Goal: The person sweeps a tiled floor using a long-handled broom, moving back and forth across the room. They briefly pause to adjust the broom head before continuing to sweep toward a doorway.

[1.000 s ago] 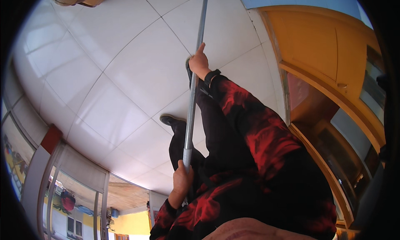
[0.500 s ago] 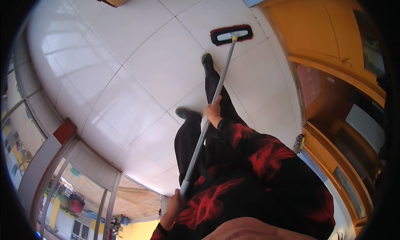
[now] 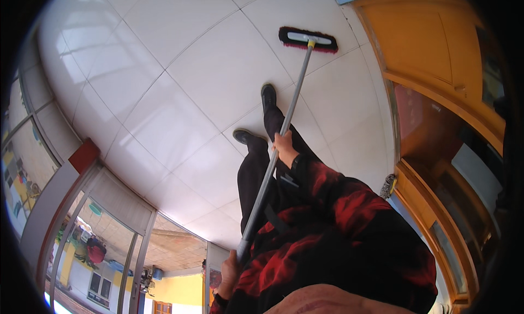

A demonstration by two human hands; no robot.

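Observation:
A long-handled dust mop (image 3: 322, 39) rests its head on the pale tiled floor ahead of my feet. Its flat white plate is rimmed by a black and red fringe, and a yellow joint links it to the grey pole. My right hand (image 3: 284, 146) is closed around the middle of the pole, in front of my legs. Lower down, my left hand (image 3: 229, 271) wraps the pole's upper end beside my left hip. The pole slants from lower left to upper right. Both dark shoes (image 3: 268, 96) stand on the tiles, the right one farther forward.
Orange wooden cabinets (image 3: 415, 38) with dark panels line the right side. A small grey bristly thing (image 3: 388, 186) sits at their base. Left are glazed doors (image 3: 117, 202) and a red-ended wall edge (image 3: 84, 156), with a yard beyond. The tiled floor (image 3: 180, 96) stretches ahead.
The mop head has tilted, showing its red fringe along the near edge. My feet have shifted a little in view, and a brown box at the top has nearly left the picture. Both hands keep their hold.

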